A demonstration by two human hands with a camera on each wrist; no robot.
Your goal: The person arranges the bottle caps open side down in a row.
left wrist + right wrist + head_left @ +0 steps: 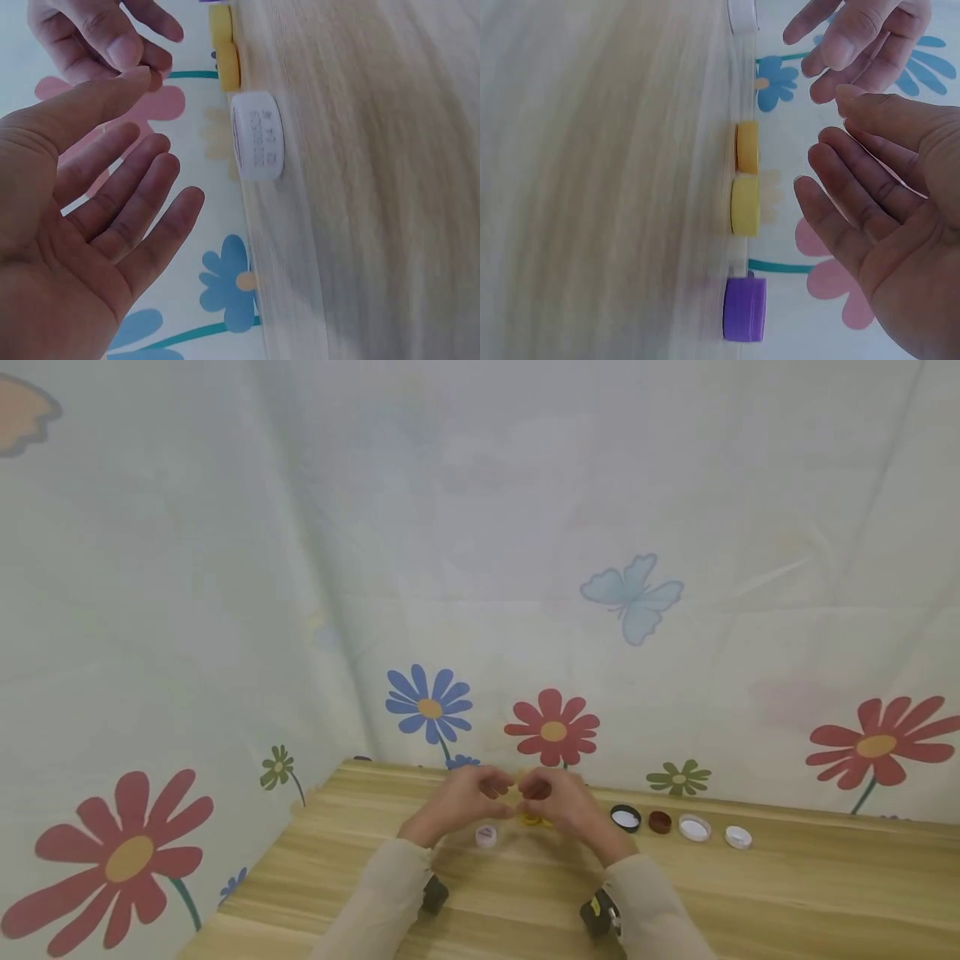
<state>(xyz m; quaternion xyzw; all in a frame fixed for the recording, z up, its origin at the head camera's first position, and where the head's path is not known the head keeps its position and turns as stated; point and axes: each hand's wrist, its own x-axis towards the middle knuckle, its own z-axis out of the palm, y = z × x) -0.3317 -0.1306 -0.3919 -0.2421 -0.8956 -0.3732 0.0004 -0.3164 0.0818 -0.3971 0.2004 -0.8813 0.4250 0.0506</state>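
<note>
L hand (pixel 457 800) & R hand (pixel 566 802) empty, fingers loose, up off tbl (pixel 825 877), so caps (pixel 745 206) sit undisturbed; hand-to-hand contact unclear.

Before you, the table (pixel 825 893) looks like grained wood, the yellow cap (pixel 745 206) smooth plastic, the backdrop (pixel 480 527) creased cloth.
</note>
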